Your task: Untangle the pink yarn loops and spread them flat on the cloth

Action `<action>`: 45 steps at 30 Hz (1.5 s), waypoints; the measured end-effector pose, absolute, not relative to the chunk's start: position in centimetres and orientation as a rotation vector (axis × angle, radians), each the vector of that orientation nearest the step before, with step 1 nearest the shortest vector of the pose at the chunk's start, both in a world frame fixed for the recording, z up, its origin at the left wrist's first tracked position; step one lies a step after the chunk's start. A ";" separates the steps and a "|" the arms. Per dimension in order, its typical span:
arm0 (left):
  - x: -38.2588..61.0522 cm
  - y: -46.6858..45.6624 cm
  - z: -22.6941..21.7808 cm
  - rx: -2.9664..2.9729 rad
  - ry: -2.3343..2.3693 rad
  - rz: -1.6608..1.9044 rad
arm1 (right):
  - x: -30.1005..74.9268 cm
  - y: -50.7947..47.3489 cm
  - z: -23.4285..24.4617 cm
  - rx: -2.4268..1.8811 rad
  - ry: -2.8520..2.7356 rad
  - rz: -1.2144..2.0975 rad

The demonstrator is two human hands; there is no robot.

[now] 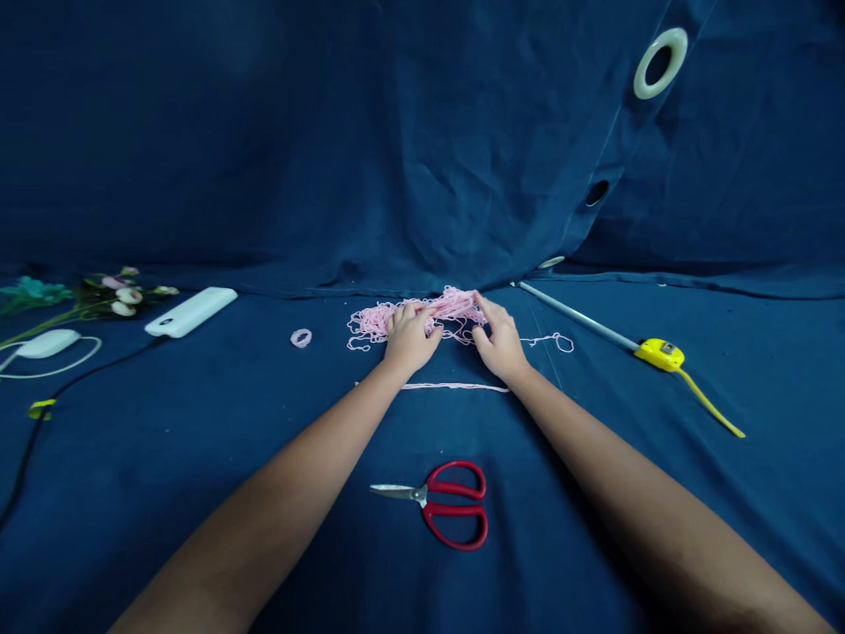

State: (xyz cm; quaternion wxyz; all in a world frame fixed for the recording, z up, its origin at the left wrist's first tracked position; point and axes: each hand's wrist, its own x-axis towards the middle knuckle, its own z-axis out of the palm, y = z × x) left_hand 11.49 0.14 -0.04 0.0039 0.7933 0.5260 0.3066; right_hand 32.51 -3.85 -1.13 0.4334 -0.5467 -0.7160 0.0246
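A tangled pile of pink yarn (373,321) lies on the blue cloth ahead of me. My left hand (410,336) rests palm down on the middle of it, fingers stretched over the strands and thumb apart. At the pile's right end, my right hand (498,339) touches the yarn with its index finger extended and its thumb spread away. Below the hands, a straight bundle of pink strands (455,386) runs sideways, its right end partly behind my right forearm. Red-handled scissors (422,500) lie between my forearms, blades pointing left.
A small pink yarn ring (301,338) sits left of the pile. Farther left are a white power bank (191,313) with a black cable, a white charger (49,343) and artificial flowers (122,295). A yellow tape measure (660,354) and a grey rod (577,315) lie right.
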 end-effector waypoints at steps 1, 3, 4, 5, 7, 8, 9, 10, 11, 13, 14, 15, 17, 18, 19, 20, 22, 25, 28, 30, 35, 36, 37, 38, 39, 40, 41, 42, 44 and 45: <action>11.5 0.2 0.0 2.462 1.688 0.954 | 32.6 -3.8 -1.2 -1.412 -1.709 0.018; 11.4 0.2 0.0 2.435 1.744 0.934 | 32.8 -3.8 -1.3 -1.536 -1.566 -0.034; 11.4 0.2 0.1 2.426 1.763 0.927 | 32.8 -3.7 -1.4 -1.598 -1.510 -0.041; 11.4 0.2 0.1 2.420 1.775 0.922 | 32.8 -3.7 -1.4 -1.651 -1.469 -0.043; 11.4 0.1 0.1 2.427 1.751 0.909 | 32.8 -3.6 -1.5 -1.721 -1.443 -0.045; 11.4 0.1 0.1 2.450 1.706 0.897 | 32.7 -3.6 -1.5 -1.735 -1.455 -0.048; 11.4 0.1 0.1 2.486 1.645 0.879 | 32.5 -3.7 -1.5 -1.741 -1.482 -0.052; 11.4 0.0 0.1 2.529 1.575 0.855 | 32.4 -3.7 -1.5 -1.746 -1.521 -0.053; 11.4 -0.1 0.2 2.575 1.503 0.831 | 32.3 -3.7 -1.5 -1.753 -1.572 -0.047; 11.5 -0.2 0.2 2.646 1.403 0.800 | 32.0 -3.7 -1.7 -1.776 -1.690 -0.022; 11.5 -0.3 0.3 2.664 1.382 0.793 | 32.0 -3.7 -1.7 -1.787 -1.744 -0.011; 11.6 -0.3 0.3 2.670 1.376 0.791 | 31.9 -3.7 -1.8 -1.792 -1.789 -0.002; 11.6 -0.3 0.3 2.666 1.381 0.792 | 31.9 -3.7 -1.7 -1.776 -1.831 0.011; 11.5 -0.3 0.3 2.662 1.381 0.795 | 31.9 -3.8 -1.5 -1.750 -1.828 0.015; 11.5 -0.3 0.3 2.662 1.375 0.799 | 31.9 -4.0 -1.3 -1.707 -1.821 0.016; 11.5 -0.3 0.3 2.665 1.364 0.803 | 31.9 -4.2 -0.9 -1.647 -1.812 0.008; 11.5 -0.3 0.3 2.676 1.347 0.817 | 31.8 -4.8 -0.1 -1.501 -1.807 -0.040; 11.5 -0.3 0.2 2.698 1.354 0.819 | 31.5 -5.6 0.8 -1.320 -1.883 -0.114; 11.6 -0.2 0.0 2.707 1.392 0.792 | 31.3 -5.7 0.9 -1.240 -2.006 -0.074; 11.7 -0.1 0.0 2.698 1.410 0.790 | 31.3 -5.4 0.5 -1.255 -2.014 -0.044; 11.7 -0.2 0.5 2.581 1.488 0.929 | 31.7 -4.5 -0.4 -1.423 -1.833 -0.064; 11.7 -0.2 0.7 2.551 1.519 0.962 | 31.7 -4.4 -0.5 -1.436 -1.826 -0.059; 11.6 -0.2 0.8 2.530 1.539 0.990 | 31.8 -4.4 -0.5 -1.434 -1.839 -0.045; 11.6 -0.2 0.9 2.523 1.539 1.012 | 31.8 -4.4 -0.5 -1.417 -1.867 -0.025; 11.5 -0.2 1.0 2.531 1.515 1.027 | 31.7 -4.4 -0.5 -1.388 -1.906 0.001; 11.5 -0.2 0.9 2.548 1.478 1.035 | 31.7 -4.5 -0.4 -1.351 -1.947 0.025; 11.4 -0.2 0.9 2.567 1.444 1.034 | 31.7 -4.5 -0.4 -1.313 -1.982 0.043; 11.4 -0.1 0.8 2.582 1.426 1.027 | 31.6 -4.6 -0.3 -1.280 -2.010 0.054; 11.3 0.0 0.5 2.580 1.463 1.000 | 31.6 -4.7 -0.3 -1.246 -2.043 0.056; 11.3 0.1 0.4 2.569 1.502 0.980 | 31.6 -4.7 -0.3 -1.249 -2.054 0.057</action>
